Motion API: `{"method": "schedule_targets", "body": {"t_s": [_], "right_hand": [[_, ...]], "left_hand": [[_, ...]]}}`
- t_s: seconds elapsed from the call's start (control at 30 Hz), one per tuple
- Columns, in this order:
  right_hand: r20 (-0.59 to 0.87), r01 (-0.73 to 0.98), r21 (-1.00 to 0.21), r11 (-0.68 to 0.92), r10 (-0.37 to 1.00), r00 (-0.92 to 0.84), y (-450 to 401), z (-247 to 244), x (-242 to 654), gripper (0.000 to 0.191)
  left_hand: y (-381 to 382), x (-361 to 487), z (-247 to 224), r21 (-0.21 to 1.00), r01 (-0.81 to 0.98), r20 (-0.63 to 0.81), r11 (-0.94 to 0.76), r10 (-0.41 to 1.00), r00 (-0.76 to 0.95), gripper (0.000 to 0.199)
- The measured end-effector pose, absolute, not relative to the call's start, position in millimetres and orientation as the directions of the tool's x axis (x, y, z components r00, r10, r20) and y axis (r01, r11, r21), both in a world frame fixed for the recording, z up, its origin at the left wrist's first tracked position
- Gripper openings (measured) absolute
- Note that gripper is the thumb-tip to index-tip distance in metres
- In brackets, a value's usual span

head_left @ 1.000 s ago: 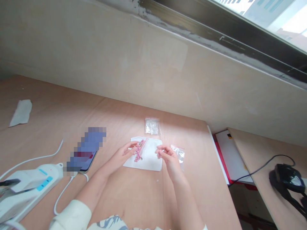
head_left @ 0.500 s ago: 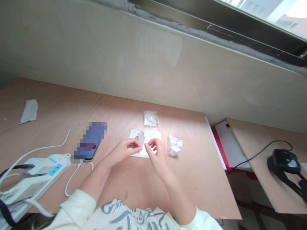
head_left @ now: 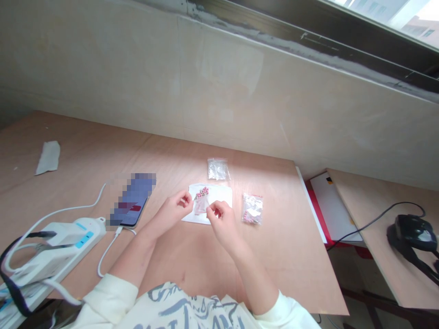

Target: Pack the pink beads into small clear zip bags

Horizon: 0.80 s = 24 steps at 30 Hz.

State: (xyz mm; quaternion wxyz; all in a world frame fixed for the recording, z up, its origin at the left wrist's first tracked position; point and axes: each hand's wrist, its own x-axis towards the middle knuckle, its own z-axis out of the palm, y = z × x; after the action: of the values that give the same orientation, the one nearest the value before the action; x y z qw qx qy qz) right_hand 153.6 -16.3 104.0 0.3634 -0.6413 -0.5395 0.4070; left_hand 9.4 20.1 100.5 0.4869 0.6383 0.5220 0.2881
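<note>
Half a second ago the fingertips of both hands met around a pale, clear piece near the middle of the frame; now the left hand (head_left: 175,208) has drawn off a little to the left, while the right hand (head_left: 223,221) remains about where it was. A full second ago the hands were well apart and the pink beads (head_left: 202,192) lay in a long slanting band; now those in view sit in a tighter cluster.

The left hand, left of centre, has its fingers curled in toward the thumb, just beside the clear bag (head_left: 202,205); whether it grips anything cannot be told. The right hand, right of centre, brings thumb and forefinger together at the bag's right edge and seems to pinch it there, its other fingers bent.

The bag is at the centre of the frame, slightly below mid-height, over the white sheet (head_left: 222,192) on the bench (head_left: 192,260). It looks thin, see-through and whitish, with a faint pink tint low down. The beads show at its upper end, small, round and pink with some darker spots; whether they are inside it is too small to tell.
</note>
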Motion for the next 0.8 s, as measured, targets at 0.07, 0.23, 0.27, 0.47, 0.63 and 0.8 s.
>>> {"method": "schedule_targets", "body": {"t_s": [0.07,0.23,0.27,0.47,0.63,0.8], "right_hand": [[-0.127,0.378,-0.917,-0.126,0.992,0.023,-16,105,151,0.016],[-0.221,0.271,-0.936,-0.224,0.974,0.042,-12,102,151,0.016],[-0.254,0.218,-0.941,-0.257,0.966,0.045,-11,101,152,0.015],[-0.336,-0.030,-0.940,-0.339,0.938,-0.083,0,97,153,0.014],[-0.284,0.161,-0.946,-0.282,0.959,0.014,3,69,156,0.010],[-0.109,0.612,-0.779,-0.135,0.991,0.080,-2,31,156,0.008]], "left_hand": [[21,10,101,0.913,0.392,-0.046,-0.117,0.923,0.382,0.017],[22,3,109,0.898,0.383,-0.012,-0.218,0.857,0.515,0.031],[22,0,111,0.896,0.388,-0.034,-0.215,0.839,0.543,0.030],[23,-12,109,0.870,0.435,-0.098,-0.232,0.784,0.613,0.047],[33,-15,94,0.796,0.541,-0.042,-0.271,0.867,0.497,0.040],[37,-20,78,0.702,0.632,-0.055,-0.328,0.860,0.507,0.041]]}}
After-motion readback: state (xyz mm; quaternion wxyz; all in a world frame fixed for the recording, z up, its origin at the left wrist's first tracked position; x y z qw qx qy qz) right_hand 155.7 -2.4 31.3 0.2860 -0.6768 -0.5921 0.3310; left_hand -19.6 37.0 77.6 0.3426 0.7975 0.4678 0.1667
